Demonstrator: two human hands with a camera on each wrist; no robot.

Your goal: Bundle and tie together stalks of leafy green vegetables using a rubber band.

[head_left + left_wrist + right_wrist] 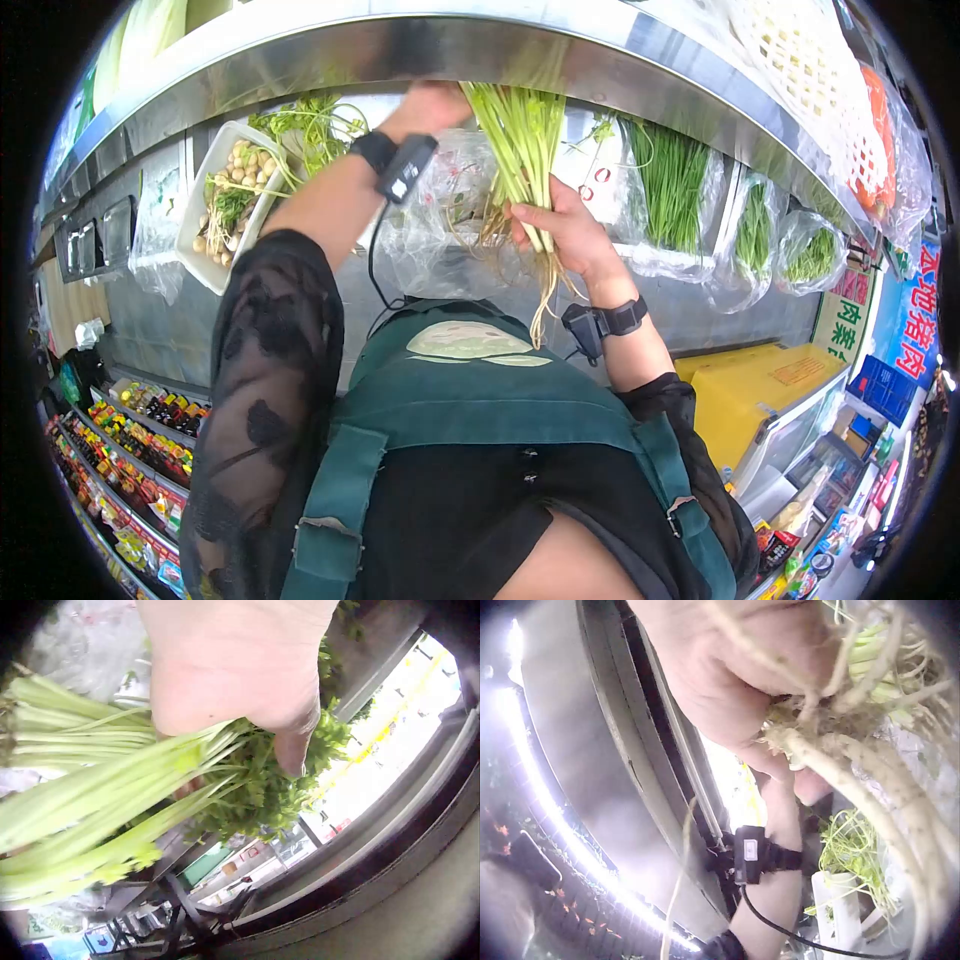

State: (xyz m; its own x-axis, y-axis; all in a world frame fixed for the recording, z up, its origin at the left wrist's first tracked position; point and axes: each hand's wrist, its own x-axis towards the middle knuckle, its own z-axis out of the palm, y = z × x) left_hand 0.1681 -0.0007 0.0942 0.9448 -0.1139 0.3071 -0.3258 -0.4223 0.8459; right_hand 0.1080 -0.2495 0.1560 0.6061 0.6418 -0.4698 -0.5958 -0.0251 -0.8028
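A bunch of green stalks with pale roots stands out below the steel edge. My right hand grips its lower end, the thumb across the stems. In the right wrist view, thick roots hang past the right hand. My left hand is at the upper left of the bunch, its fingers partly hidden in the head view. Seen from the left wrist, the left hand has thumb and fingers round the leafy part of the stalks. More stalks lie behind.
A white tray of small round vegetables stands at the left, with loose greens beside it. Bagged green bundles lie at the right. The steel edge curves across the top. A yellow box is at lower right.
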